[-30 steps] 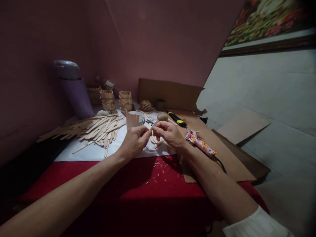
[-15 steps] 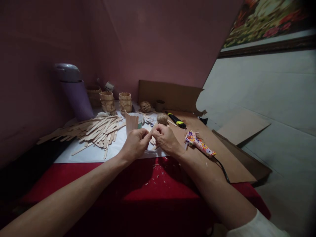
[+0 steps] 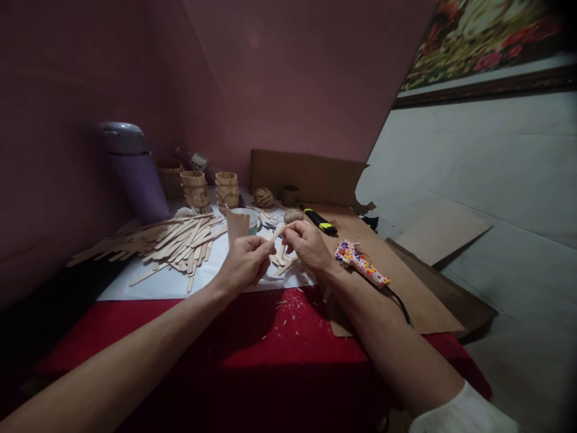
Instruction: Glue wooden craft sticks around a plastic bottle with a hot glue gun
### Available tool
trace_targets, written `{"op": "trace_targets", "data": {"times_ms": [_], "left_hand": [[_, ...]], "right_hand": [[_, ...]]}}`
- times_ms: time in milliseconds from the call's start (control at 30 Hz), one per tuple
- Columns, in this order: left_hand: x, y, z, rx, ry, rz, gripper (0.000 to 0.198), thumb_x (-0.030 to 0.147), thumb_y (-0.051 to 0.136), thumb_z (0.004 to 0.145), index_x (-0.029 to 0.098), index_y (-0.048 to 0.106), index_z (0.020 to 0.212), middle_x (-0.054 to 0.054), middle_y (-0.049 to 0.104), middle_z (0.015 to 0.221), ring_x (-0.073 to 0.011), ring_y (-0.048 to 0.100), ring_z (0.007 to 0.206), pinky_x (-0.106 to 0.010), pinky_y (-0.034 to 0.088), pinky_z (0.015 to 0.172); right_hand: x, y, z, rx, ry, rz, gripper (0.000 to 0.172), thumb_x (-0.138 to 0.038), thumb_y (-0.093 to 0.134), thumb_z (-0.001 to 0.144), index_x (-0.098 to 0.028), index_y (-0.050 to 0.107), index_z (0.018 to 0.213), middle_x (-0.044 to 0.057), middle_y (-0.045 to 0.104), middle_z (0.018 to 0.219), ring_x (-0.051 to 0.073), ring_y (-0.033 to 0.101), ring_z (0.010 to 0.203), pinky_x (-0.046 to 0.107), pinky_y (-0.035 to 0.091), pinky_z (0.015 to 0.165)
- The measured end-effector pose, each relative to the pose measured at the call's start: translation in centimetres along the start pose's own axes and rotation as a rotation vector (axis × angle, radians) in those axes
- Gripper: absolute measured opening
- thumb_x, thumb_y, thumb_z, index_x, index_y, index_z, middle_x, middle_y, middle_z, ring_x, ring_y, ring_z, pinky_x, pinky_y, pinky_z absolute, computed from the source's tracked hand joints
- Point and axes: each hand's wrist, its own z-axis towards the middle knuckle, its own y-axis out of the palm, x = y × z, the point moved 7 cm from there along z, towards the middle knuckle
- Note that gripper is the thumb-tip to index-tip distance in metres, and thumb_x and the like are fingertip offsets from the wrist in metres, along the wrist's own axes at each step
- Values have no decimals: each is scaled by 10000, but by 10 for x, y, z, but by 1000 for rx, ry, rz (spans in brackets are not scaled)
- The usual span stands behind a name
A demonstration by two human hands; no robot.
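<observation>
Held stick (image 3: 276, 234) and heaped sticks (image 3: 175, 243) toned pale tan, glue gun (image 3: 366, 269) patterned with purple, orange and yellow flowers over pale pink, knife (image 3: 319, 221) marked in black and yellow, worktop (image 3: 193, 337) draped in red, flask (image 3: 139, 183) coloured purple

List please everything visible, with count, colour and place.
Stick: 1, pale, centre, held
Stick pile: many pieces, pale, left
Loose sticks: several, pale, centre
Stick panel: 1, pale, centre
Tub: 1, whitish, centre
Cups: 2, tan, back left
Pot: 1, brown, back left
Small item: 1, white, back left
Flask: 1, purple-grey, back left
Twine balls: 2, tan, back
Round item: 1, dark, back
Cutter: 1, black-yellow, right
Glue gun: 1, floral, right
Cord: 1, black, right
Cardboard: several, brown, back and right
Paper: count unclear, white, centre left
Chips: many, pale, front
Cloth: 1, red, front
Picture: 1, multicoloured, top right
Walls: count unclear, pink, back
Left hand: 1, bare, centre
Right hand: 1, bare, centre
Sleeve: 1, white, bottom right
</observation>
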Motion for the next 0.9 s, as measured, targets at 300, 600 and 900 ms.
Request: {"op": "trace_targets", "data": {"times_ms": [300,600,900], "left_hand": [[6,-6,2,68,204,196,316,362,552,868,170,553,616,55,458,407,-53,340,325,-191,261,348],[11,-3,0,68,328,315,300,341,558,846,164,567,603,33,478,454,-71,378,415,-201,280,406],[11,-3,1,47,236,187,311,376,554,855,162,574,630,58,443,413,-56,333,357,-197,256,371]], "right_hand": [[-8,14,-8,-161,72,278,246,-374,720,699,-164,618,624,-31,580,542,65,460,445,218,356,451],[0,15,-11,-57,117,267,108,-247,611,622,-187,560,548,-63,488,426,73,412,387,223,316,401],[-8,18,-11,-180,87,358,195,-313,690,669,-171,593,577,-39,547,514,74,455,447,224,345,456]]}}
